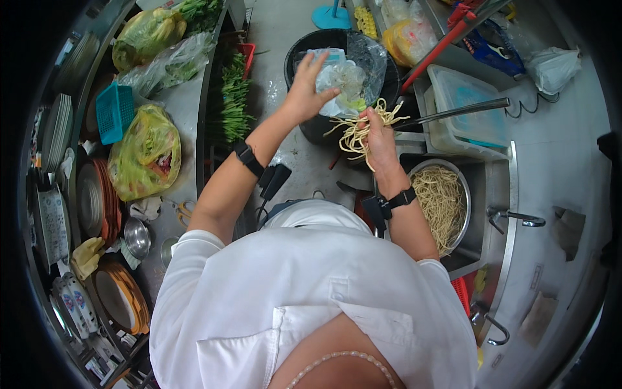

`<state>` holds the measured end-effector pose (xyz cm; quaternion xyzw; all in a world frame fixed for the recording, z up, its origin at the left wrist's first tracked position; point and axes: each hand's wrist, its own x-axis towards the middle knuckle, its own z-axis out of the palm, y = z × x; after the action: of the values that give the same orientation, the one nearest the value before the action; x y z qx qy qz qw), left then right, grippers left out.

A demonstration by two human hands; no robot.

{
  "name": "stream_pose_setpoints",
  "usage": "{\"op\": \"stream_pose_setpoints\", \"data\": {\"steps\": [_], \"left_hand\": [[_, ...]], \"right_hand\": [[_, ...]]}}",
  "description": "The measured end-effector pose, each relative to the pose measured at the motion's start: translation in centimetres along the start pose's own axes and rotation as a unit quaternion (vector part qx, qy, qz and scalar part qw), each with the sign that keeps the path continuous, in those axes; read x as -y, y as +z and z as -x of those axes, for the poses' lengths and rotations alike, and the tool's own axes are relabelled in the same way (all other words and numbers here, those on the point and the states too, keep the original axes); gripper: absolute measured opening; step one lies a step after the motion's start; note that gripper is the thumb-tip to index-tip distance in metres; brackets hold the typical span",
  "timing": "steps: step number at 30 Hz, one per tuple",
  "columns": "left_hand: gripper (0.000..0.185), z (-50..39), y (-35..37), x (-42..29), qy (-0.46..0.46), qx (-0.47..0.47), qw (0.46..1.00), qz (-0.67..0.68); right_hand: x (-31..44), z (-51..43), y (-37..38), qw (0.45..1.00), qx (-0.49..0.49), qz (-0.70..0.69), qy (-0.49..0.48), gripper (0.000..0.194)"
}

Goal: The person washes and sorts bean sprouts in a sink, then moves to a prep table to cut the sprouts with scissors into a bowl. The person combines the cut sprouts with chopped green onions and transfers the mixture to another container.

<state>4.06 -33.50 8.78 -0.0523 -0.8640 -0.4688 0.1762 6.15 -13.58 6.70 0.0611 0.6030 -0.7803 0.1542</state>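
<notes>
A loose bunch of pale, thin root-like strands (357, 138) is gripped in my right hand (380, 141), its ends sticking out on both sides of the fist. My left hand (307, 90) is held above the near left part of a black bin (311, 127), fingers spread and nothing in them. Inside the bin lie clear plastic bags (342, 80), other plastic waste and a scrap of green leaf. More of the same strands (437, 204) fill a round metal bowl (467, 194) in the sink to my right.
A metal sink (478, 233) with curved taps (517, 217) runs along the right. Beyond it stands a lidded plastic tub (461, 107). At left, a steel counter (187, 131) holds bagged vegetables (146, 150), a blue basket (114, 114) and scissors (184, 211). Stacked plates (90, 194) fill shelves.
</notes>
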Motion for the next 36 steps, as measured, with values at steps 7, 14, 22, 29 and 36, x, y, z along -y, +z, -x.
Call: {"op": "stream_pose_setpoints", "data": {"steps": [7,14,22,29,36], "left_hand": [[0.056,4.1,6.0,-1.0,-0.198,0.256,0.867,0.38],[0.058,7.5,2.1,-0.8,-0.318,0.103,0.792,0.511],[0.021,14.2,-4.3,-1.1,-0.325,-0.139,0.86,0.367],[0.013,18.3,-7.6,-2.5,-0.253,-0.165,0.947,-0.11],[0.011,17.5,-8.7,-3.5,-0.215,-0.182,0.951,-0.126]], "right_hand": [[0.0,-1.5,-2.0,0.989,0.079,-0.116,0.052,0.026],[-0.9,-2.5,0.9,0.977,0.155,-0.115,0.088,0.03],[-3.6,-0.9,7.6,0.937,0.3,-0.078,0.161,0.029],[-5.1,2.2,12.2,0.921,0.361,0.007,0.145,0.03],[-4.2,2.6,13.3,0.928,0.347,-0.044,0.128,0.027]]}}
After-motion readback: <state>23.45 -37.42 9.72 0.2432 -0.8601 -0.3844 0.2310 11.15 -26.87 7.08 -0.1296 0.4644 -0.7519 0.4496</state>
